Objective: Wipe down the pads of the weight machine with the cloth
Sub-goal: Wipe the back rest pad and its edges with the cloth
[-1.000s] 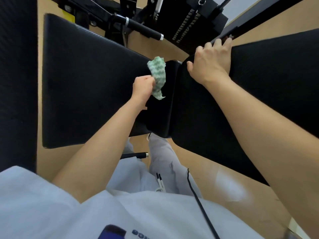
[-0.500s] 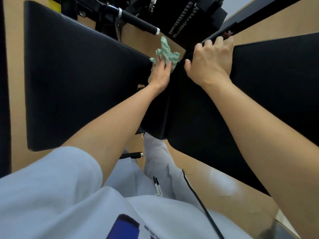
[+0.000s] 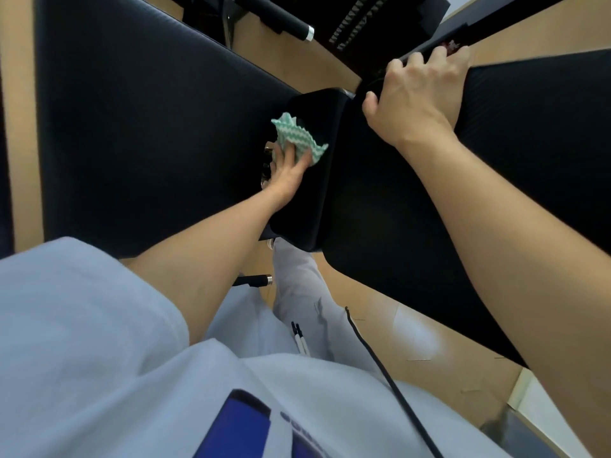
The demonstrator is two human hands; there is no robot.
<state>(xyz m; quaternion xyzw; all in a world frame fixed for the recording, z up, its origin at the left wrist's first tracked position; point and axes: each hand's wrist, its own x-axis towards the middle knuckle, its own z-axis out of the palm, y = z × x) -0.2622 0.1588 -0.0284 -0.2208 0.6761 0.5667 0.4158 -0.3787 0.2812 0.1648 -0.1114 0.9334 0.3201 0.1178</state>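
A green-and-white zigzag cloth [image 3: 297, 138] lies on the left face of the small black middle pad [image 3: 314, 206]. My left hand [image 3: 287, 173] presses it there with straight fingers, just below the cloth's crumpled upper part. A wide black pad [image 3: 148, 127] stretches away to the left and another black pad [image 3: 529, 143] to the right. My right hand [image 3: 416, 97] grips the right pad's upper inner corner, fingers curled over its far edge and thumb on the near face.
Beyond the pads are a black handle bar with a chrome end [image 3: 291, 23] and the weight stack [image 3: 360, 24]. Wooden floor [image 3: 413, 335] shows below, with my grey trouser legs [image 3: 304, 292] under the middle pad. A black cable [image 3: 380, 368] hangs in front of my shirt.
My left hand has slid the cloth from the middle pad's top edge down its face toward me. The right hand keeps its grip on the right pad.
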